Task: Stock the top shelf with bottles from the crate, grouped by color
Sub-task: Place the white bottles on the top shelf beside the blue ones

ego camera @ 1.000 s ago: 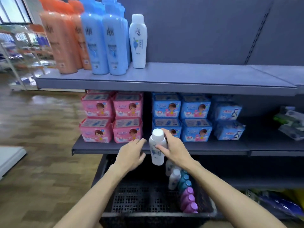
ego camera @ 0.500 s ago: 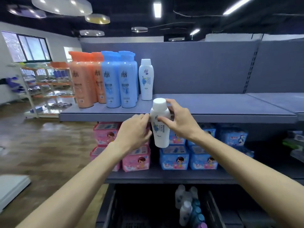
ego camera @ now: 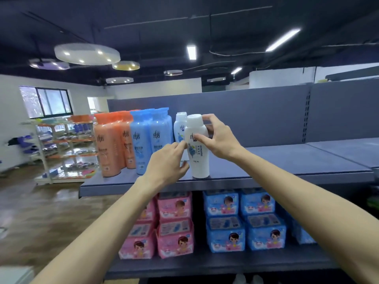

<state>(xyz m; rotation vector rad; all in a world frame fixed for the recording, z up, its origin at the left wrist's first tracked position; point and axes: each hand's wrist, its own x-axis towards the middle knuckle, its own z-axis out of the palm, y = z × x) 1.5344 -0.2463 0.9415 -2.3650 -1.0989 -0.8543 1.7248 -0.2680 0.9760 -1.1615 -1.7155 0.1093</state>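
Setting: a shop floor with a dark ceiling, strip lights, wood-look flooring and a grey gondola unit; pink packs (ego camera: 174, 224) and blue packs (ego camera: 244, 220) fill the shelf below.
Top shelf: the grey top shelf (ego camera: 287, 160) carries orange bottles (ego camera: 108, 144) at its left end, then blue bottles (ego camera: 150, 138), then one white bottle at the back (ego camera: 179, 128); to the right it is bare.
Task's thing: a second white bottle (ego camera: 197, 148) stands upright at the front edge of the shelf, just in front of and to the right of the first white one, label facing out. Its base looks seated on the shelf, though blur leaves that uncertain.
Right hand: the right hand (ego camera: 219, 140) has its grip on the white bottle's upper body, thumb across the label, fingers curled round the far side near the cap.
Left hand: the left hand (ego camera: 166, 165) holds nothing; its loosely curled fingertips are at the bottle's lower left side, apparently touching to steady it.
Crate: out of view.
Step in hand: setting the white bottle with the white group.
Doing it well: judged from here, seat the base flat before letting go, keep it beside its white neighbour and not against the blue ones, keep the label forward, and release without nudging the narrow, tall bottle over.
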